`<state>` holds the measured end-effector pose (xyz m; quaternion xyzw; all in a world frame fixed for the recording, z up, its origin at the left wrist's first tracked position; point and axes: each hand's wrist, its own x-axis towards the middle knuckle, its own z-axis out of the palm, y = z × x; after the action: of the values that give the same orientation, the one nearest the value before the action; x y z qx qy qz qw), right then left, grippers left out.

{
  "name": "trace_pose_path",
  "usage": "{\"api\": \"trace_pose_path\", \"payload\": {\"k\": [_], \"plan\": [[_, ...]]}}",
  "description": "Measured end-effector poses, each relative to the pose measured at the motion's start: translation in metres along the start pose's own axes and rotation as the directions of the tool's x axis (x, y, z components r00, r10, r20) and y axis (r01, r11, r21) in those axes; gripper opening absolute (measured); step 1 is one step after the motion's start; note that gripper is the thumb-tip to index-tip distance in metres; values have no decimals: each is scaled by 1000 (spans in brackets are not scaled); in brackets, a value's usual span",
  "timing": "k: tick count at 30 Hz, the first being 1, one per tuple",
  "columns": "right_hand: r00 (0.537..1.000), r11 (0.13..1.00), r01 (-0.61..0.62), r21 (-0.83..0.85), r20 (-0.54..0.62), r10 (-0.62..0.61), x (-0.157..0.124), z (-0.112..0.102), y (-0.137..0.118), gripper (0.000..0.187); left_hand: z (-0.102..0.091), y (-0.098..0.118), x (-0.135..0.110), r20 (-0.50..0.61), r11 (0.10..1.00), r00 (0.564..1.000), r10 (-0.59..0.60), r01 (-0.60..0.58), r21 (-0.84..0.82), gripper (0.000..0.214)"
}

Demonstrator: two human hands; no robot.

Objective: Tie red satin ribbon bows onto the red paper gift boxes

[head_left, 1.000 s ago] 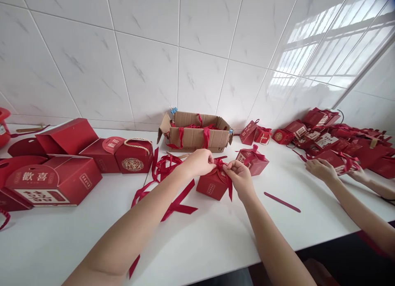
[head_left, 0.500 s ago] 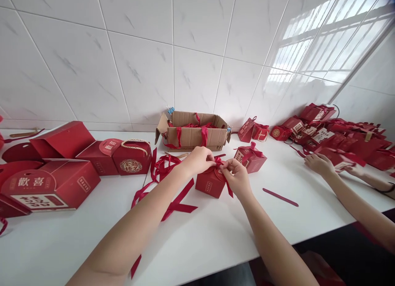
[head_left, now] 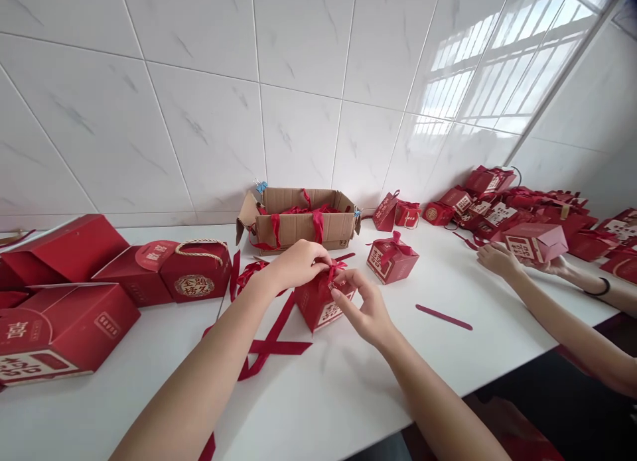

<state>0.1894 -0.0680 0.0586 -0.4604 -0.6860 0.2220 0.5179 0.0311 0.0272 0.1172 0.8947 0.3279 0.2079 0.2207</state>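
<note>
A small red gift box [head_left: 311, 306] stands on the white table between my two hands, turned so its printed face shows on the right. On its top is a red ribbon bow [head_left: 338, 267]. My left hand [head_left: 301, 265] reaches over from the left, its fingers closed on the ribbon. From the right, my right hand [head_left: 368, 308] pinches the ribbon at the front of the bow with thumb and forefinger. Part of the bow is hidden by the fingers. Loose red ribbons [head_left: 281, 347] lie left of the box, partly under my left forearm.
A cardboard box [head_left: 293, 230] of ribbons stands by the wall. Right of my hands are a bowed gift box [head_left: 401, 265] and a dark red strip [head_left: 444, 317]. Larger red boxes [head_left: 112, 328] are at left. A co-worker's hands [head_left: 500, 259] hold a box near a heap [head_left: 562, 219].
The gift box has turned, bringing its printed face into view, while my hands stay at the bow. The co-worker's box has been lifted and tilted. The view has shifted slightly.
</note>
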Motion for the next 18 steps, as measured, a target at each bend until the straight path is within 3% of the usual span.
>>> {"api": "trace_pose_path", "payload": {"k": [6,13,18], "plan": [[994,972,-11,-236,-110,-15,-1,2,2,8,6,1,4,-28,998,999,39,-40,-41,22],[981,952,-54,-302,-192,-5,3,4,16,25,18,3,6,-65,999,998,-9,6,-46,16],[982,963,-29,-267,-189,-23,4,1,17,24,22,4,8,-64,999,997,-31,29,-33,14]]}}
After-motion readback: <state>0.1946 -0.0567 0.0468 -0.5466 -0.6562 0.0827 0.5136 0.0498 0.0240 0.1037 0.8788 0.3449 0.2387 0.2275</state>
